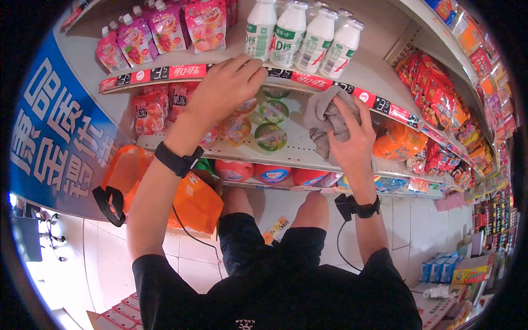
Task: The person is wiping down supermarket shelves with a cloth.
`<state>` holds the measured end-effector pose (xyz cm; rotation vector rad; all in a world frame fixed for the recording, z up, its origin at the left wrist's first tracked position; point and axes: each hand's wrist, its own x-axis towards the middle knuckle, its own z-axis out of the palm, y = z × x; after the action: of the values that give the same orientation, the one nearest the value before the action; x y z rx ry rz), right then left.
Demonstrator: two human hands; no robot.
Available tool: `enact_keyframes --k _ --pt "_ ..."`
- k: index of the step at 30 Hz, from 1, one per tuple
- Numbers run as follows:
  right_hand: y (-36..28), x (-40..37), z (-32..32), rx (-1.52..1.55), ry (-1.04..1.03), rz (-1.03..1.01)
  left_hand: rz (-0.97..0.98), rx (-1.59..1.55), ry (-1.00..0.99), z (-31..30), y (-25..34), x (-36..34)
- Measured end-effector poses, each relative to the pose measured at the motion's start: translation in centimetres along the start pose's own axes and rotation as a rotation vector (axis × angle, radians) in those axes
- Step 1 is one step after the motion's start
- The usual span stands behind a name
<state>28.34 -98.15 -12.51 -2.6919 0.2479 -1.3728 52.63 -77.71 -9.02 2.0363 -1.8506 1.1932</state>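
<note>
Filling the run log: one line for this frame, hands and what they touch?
left hand: on shelf edge by bottles | right hand: grips cloth over lower shelf | cups between hands

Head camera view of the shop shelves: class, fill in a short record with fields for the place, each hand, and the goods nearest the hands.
Place: shop shelving with red price strips along the shelf edges
Left hand: palm down on the upper shelf edge, just below the white bottles; holds nothing that shows
Right hand: grips a grey cloth over the middle shelf
Between the hands: jelly cups on the middle shelf
Upper shelf, left: pink pouches
</note>
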Motion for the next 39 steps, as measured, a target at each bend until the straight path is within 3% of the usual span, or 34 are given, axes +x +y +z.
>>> enact_keyframes --k 2,4,39 --pt "-0.2 0.0 0.0 0.000 0.001 -0.005 -0.006 0.003 0.020 0.3 0.1 -0.2" --pt "-0.3 0.1 0.0 0.001 0.004 -0.011 0.038 0.069 0.213 0.5 0.2 -0.2" --pt "-0.6 -0.5 -0.3 0.030 -0.022 0.006 -0.051 0.005 0.300 1.7 0.6 -0.5"
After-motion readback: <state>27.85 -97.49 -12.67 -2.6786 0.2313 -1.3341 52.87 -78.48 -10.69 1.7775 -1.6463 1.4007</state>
